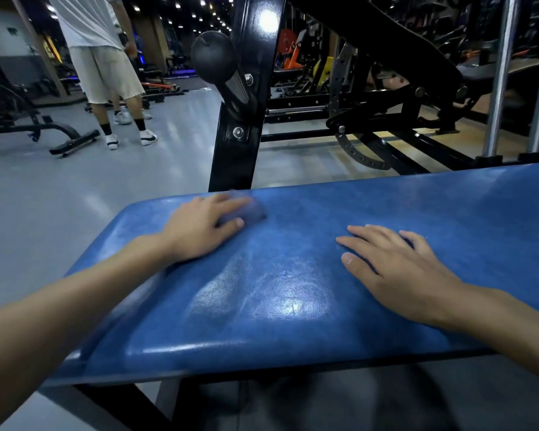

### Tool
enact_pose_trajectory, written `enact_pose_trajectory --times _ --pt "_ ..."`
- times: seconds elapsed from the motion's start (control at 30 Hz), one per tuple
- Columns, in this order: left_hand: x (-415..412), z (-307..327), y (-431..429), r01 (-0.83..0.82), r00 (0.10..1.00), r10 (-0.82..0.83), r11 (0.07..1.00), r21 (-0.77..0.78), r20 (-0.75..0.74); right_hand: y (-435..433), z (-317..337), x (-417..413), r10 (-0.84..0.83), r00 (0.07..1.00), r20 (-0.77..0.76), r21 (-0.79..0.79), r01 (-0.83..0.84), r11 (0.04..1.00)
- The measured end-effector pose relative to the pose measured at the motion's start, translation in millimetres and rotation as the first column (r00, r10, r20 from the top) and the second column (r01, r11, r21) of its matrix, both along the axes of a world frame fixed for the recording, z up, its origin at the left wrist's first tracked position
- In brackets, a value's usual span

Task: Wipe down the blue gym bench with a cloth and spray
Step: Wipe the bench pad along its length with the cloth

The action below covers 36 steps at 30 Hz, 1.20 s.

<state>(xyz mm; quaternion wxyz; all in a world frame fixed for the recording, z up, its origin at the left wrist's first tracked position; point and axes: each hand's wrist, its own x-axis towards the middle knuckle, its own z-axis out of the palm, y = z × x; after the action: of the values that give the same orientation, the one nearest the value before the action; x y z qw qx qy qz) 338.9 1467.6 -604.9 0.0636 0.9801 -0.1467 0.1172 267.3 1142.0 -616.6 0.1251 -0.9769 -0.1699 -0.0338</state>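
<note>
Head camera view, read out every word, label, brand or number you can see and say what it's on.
No text can be read in this view.
The blue bench: no print or label on its pad.
The cloth in the left hand: no mark visible.
The black post: bolts only, no label.
The yellowish patch on the far left wall: perhaps a sign, too blurred to read.

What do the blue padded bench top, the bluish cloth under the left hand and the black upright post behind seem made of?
The blue padded bench top: likely vinyl or faux leather over foam; glossy, fine crackled grain, soft dents. The bluish cloth: probably soft fabric, too blurred to tell. The black upright post: seemingly painted steel; glossy highlight, bolts.
</note>
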Motion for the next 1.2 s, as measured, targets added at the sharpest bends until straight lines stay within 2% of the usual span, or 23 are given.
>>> enact_pose_trajectory --times 0.1,0.17,0.27,0.37,0.47,0.57,0.67,0.7,0.77,0.83,0.93,1.0,1.07,1.13,1.2 --pt "-73 1 -42 0.294 0.956 -0.294 0.955 0.024 -0.012 2 6 2 -0.016 1.0 -0.001 0.069 0.016 0.997" --pt "-107 1 -60 0.434 0.901 -0.433 0.901 0.019 -0.026 7 10 5 -0.004 0.998 0.057 0.06 0.001 0.998" --pt "-114 6 -60 0.506 0.862 -0.504 0.862 0.041 -0.052 21 14 5 0.034 0.992 0.118 0.141 -0.051 0.989" --pt "-87 9 -48 0.508 0.859 -0.506 0.862 0.002 -0.08 31 13 2 0.048 0.995 0.084 0.193 -0.064 0.979" --pt "-38 5 -16 0.402 0.911 -0.405 0.914 -0.051 -0.079 37 3 -1 0.07 0.998 0.006 0.047 -0.07 0.996" --pt "19 5 37 0.087 0.994 -0.091 0.994 -0.068 -0.056 36 -3 -1 0.069 0.998 0.014 -0.023 -0.068 0.997" --pt "52 3 68 -0.283 0.958 0.282 0.959 -0.008 -0.049 36 -4 1 0.059 0.997 0.046 -0.05 -0.057 0.997" --pt "55 1 67 -0.342 0.939 0.342 0.94 0.008 -0.034 37 -4 1 0.057 0.997 0.052 -0.054 -0.054 0.997" --pt "51 -1 55 -0.362 0.932 0.362 0.932 0.024 -0.007 37 -4 1 0.053 0.997 0.06 -0.051 -0.05 0.997" --pt "32 0 37 -0.261 0.965 0.261 0.965 0.03 -0.005 37 -4 1 0.054 0.997 0.058 -0.034 -0.052 0.998" --pt "-24 1 1 0.035 0.999 -0.034 0.999 0.021 -0.005 36 -3 1 0.05 0.997 0.055 0.011 -0.05 0.999" --pt "-74 -1 -25 0.253 0.968 -0.253 0.966 0.047 -0.004 36 0 -2 0.007 0.995 0.099 0.098 -0.017 0.995" --pt "-116 -2 -43 0.435 0.9 -0.437 0.897 0.072 0.003 35 4 -4 -0.049 0.985 0.166 0.201 0.015 0.98" --pt "-134 -2 -44 0.52 0.852 -0.523 0.849 0.094 0.017 39 9 -8 -0.061 0.978 0.198 0.238 0.013 0.971" --pt "-128 1 -37 0.525 0.85 -0.527 0.845 0.105 -0.009 48 11 -13 -0.034 0.98 0.197 0.219 -0.01 0.976"
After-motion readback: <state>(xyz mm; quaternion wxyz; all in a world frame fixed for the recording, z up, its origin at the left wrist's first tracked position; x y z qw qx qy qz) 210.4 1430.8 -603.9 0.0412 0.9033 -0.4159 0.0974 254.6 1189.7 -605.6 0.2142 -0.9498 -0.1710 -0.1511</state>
